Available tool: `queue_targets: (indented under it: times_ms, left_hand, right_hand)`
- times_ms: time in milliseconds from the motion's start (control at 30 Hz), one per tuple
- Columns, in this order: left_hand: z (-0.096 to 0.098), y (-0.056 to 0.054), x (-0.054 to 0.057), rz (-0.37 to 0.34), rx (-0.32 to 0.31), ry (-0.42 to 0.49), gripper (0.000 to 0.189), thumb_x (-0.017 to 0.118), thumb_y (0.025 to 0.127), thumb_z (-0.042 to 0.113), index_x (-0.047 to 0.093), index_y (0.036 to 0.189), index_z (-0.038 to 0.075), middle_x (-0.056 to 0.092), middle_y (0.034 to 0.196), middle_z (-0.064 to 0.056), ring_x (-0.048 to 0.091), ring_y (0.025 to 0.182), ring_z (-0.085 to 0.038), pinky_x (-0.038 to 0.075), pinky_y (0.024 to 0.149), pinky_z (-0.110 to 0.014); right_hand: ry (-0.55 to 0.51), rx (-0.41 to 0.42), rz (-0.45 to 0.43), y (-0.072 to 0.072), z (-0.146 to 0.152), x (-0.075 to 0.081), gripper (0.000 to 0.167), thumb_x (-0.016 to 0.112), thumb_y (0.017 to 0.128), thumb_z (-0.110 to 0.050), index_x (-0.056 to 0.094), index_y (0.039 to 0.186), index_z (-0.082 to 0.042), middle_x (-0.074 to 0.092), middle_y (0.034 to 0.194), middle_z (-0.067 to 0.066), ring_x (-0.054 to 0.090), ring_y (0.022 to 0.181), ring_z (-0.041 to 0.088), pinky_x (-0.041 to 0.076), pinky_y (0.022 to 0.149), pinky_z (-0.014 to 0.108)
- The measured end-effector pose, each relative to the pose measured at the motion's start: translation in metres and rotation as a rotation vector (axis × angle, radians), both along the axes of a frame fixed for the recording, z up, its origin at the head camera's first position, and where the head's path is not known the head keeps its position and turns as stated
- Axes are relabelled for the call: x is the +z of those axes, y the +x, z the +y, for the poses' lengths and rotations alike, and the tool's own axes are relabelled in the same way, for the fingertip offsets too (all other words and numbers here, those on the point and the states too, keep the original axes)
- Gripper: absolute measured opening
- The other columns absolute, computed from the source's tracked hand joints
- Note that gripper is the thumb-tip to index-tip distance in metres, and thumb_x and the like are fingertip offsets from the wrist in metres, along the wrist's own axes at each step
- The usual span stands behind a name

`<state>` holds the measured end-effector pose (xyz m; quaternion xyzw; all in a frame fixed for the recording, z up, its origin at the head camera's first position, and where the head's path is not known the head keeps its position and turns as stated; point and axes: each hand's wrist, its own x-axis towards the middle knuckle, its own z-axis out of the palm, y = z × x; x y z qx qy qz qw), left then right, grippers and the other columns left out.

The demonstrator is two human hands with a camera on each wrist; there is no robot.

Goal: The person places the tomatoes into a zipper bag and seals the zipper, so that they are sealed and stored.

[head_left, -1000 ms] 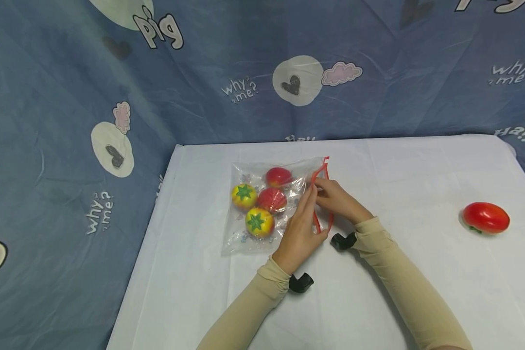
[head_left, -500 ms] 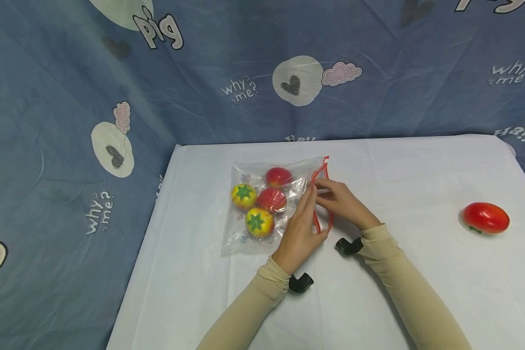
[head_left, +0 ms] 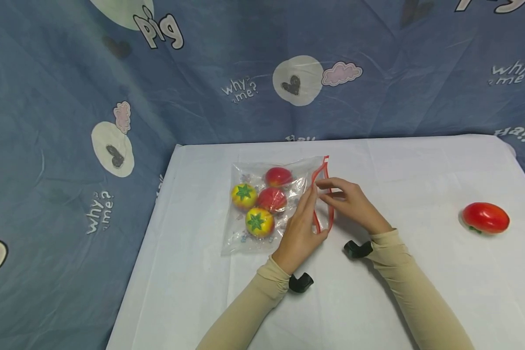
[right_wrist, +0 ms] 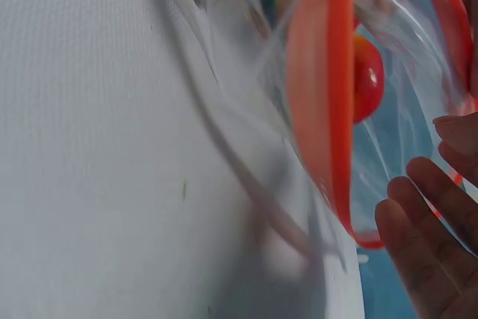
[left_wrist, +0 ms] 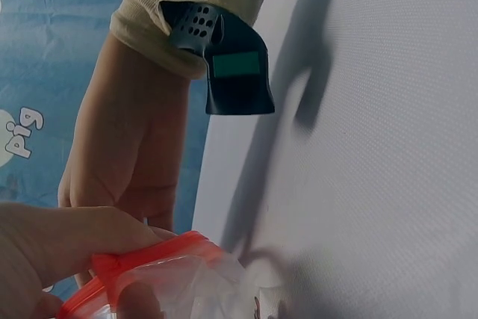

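A clear zip bag [head_left: 240, 240] with a red-edged mouth lies on the table, holding two yellow-green tomatoes [head_left: 260, 222] and two red fruits [head_left: 278, 176]. My left hand [head_left: 298, 233] grips the bag by its mouth, fingers stretched along the red edge and thumb at the near end. In the left wrist view a digit shows through the plastic below the red strip [left_wrist: 149, 255]. Just right of the mouth is my right hand [head_left: 347, 201], its fingers loosely bent and apart with nothing between them. The right wrist view shows its fingertips [right_wrist: 403, 222] beside the gaping mouth.
A single red tomato [head_left: 485, 217] lies on the white-covered table [head_left: 420, 180], far to the right. A dark camera mount [head_left: 301, 283] sits on the left wrist, another [head_left: 358, 249] on the right. Blue printed cloth [head_left: 227, 116] hangs behind and at the left.
My right hand has drawn back rightward from the bag's mouth, and its fingers have spread apart. The left hand and the bag stay in place.
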<state>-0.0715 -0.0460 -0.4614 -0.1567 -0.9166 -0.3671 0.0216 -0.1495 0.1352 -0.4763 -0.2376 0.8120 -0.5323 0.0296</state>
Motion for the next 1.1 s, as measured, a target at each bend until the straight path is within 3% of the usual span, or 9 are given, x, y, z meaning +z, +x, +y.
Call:
queue_targets:
  times_ms: [67, 200, 267, 467, 533, 700, 833, 1100]
  left_hand:
    - [0.000, 0.000, 0.000, -0.003, 0.004, -0.003, 0.109, 0.086, 0.081, 0.009, 0.018, 0.166, 0.011, 0.026, 0.171, -0.005, 0.067, 0.115, -0.026, 0.057, 0.103, -0.038]
    - [0.000, 0.000, 0.000, -0.018, 0.011, -0.003, 0.105, 0.085, 0.081, 0.010, 0.022, 0.165, 0.010, 0.026, 0.171, -0.005, 0.060, 0.132, -0.029, 0.052, 0.110, -0.040]
    - [0.001, 0.000, 0.000, -0.021, 0.013, 0.002, 0.105, 0.086, 0.081, 0.009, 0.022, 0.165, 0.011, 0.026, 0.171, -0.005, 0.060, 0.133, -0.029, 0.052, 0.110, -0.040]
    - [0.001, 0.000, 0.000, -0.036, 0.014, 0.019, 0.110, 0.086, 0.080, 0.008, 0.018, 0.167, 0.015, 0.025, 0.172, -0.003, 0.067, 0.103, -0.022, 0.060, 0.094, -0.030]
    - [0.001, 0.000, 0.000, -0.043, 0.017, 0.016, 0.111, 0.086, 0.080, 0.009, 0.017, 0.167, 0.016, 0.025, 0.172, -0.002, 0.067, 0.106, -0.022, 0.060, 0.096, -0.030]
    - [0.001, 0.000, 0.001, -0.053, 0.020, 0.019, 0.107, 0.086, 0.081, 0.010, 0.021, 0.166, 0.013, 0.025, 0.172, -0.003, 0.062, 0.130, -0.028, 0.054, 0.108, -0.037]
    - [0.001, 0.001, 0.001, -0.052, 0.020, 0.025, 0.104, 0.085, 0.082, 0.010, 0.023, 0.165, 0.010, 0.025, 0.172, -0.003, 0.062, 0.131, -0.030, 0.054, 0.108, -0.038]
    - [0.001, 0.002, 0.001, -0.051, 0.018, 0.033, 0.104, 0.085, 0.082, 0.009, 0.023, 0.165, 0.011, 0.024, 0.173, -0.002, 0.062, 0.132, -0.030, 0.053, 0.109, -0.038]
  right_hand:
    - [-0.003, -0.011, 0.016, 0.001, 0.004, 0.001, 0.038, 0.073, 0.092, 0.003, 0.067, 0.129, 0.003, 0.069, 0.131, 0.022, 0.070, 0.114, 0.040, 0.059, 0.097, 0.050]
    - [0.002, -0.045, 0.041, 0.003, 0.011, 0.001, 0.038, 0.074, 0.091, 0.003, 0.068, 0.128, 0.003, 0.070, 0.129, 0.021, 0.068, 0.118, 0.038, 0.058, 0.097, 0.050]
    - [-0.001, -0.059, 0.054, 0.003, 0.015, 0.001, 0.038, 0.075, 0.090, 0.003, 0.068, 0.127, 0.003, 0.071, 0.128, 0.020, 0.067, 0.119, 0.037, 0.059, 0.097, 0.049]
    - [0.050, -0.103, 0.119, 0.006, 0.031, 0.002, 0.037, 0.075, 0.092, -0.001, 0.068, 0.128, 0.000, 0.072, 0.126, 0.018, 0.066, 0.119, 0.034, 0.057, 0.099, 0.050]
    - [0.082, -0.128, 0.131, 0.007, 0.036, 0.002, 0.038, 0.076, 0.092, -0.003, 0.068, 0.129, -0.002, 0.073, 0.126, 0.016, 0.066, 0.119, 0.030, 0.056, 0.101, 0.048]
    - [0.135, -0.192, 0.156, 0.011, 0.051, 0.002, 0.040, 0.078, 0.090, -0.005, 0.069, 0.129, -0.005, 0.073, 0.126, 0.010, 0.064, 0.119, 0.003, 0.053, 0.105, 0.025]
    - [0.128, -0.222, 0.179, 0.014, 0.062, 0.002, 0.039, 0.078, 0.089, -0.001, 0.070, 0.127, -0.003, 0.074, 0.124, 0.013, 0.056, 0.116, -0.014, 0.044, 0.103, 0.006]
    - [0.131, -0.295, 0.182, 0.024, 0.084, 0.008, 0.039, 0.076, 0.089, 0.002, 0.069, 0.127, -0.001, 0.073, 0.124, 0.019, 0.052, 0.114, -0.020, 0.039, 0.101, 0.002]
